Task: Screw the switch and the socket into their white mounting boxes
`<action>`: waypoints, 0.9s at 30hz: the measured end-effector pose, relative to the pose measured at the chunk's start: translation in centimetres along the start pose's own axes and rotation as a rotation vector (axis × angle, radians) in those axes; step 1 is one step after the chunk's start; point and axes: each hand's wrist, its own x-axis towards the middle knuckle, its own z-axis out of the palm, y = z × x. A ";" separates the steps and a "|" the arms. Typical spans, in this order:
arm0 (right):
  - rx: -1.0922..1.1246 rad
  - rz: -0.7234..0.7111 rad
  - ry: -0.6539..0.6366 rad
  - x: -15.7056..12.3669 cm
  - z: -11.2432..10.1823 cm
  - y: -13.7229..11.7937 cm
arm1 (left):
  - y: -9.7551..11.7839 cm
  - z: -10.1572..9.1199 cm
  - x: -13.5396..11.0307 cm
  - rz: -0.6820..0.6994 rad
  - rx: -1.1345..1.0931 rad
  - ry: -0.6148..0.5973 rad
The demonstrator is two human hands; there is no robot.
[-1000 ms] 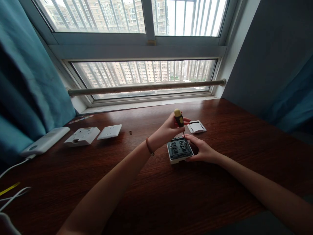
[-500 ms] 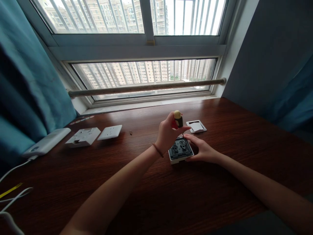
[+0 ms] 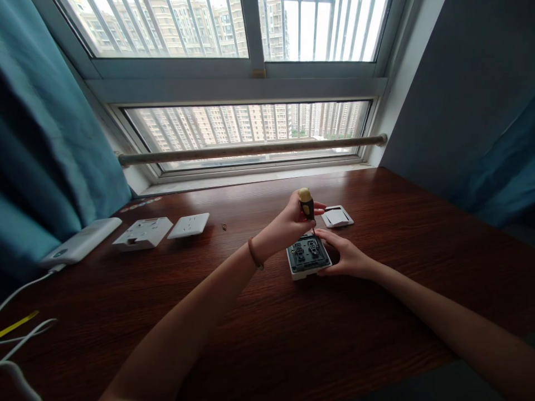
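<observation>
My left hand (image 3: 288, 223) is closed round a yellow and black screwdriver (image 3: 306, 204), held upright with its tip down on an opened wall switch unit (image 3: 307, 256) lying on the dark wooden desk (image 3: 267, 334). My right hand (image 3: 345, 253) grips the right side of that unit, thumb and fingers curled on its edge. The unit shows dark inner parts in a white frame.
A white switch cover plate (image 3: 336, 217) lies just behind the unit. Further left are a small screw (image 3: 224, 226), a white socket faceplate (image 3: 188, 225), a white back box (image 3: 142, 233) and a white power bank (image 3: 79, 242) with cables (image 3: 25, 334). Teal curtains flank the window.
My left hand rolled the screwdriver handle in its fingers, wrist turning over and back. The right hand and the switch unit stayed put.
</observation>
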 end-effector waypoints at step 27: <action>0.003 -0.019 0.002 0.0 -0.1 -0.2 | -0.3 0.6 0.1 -0.007 -0.016 0.100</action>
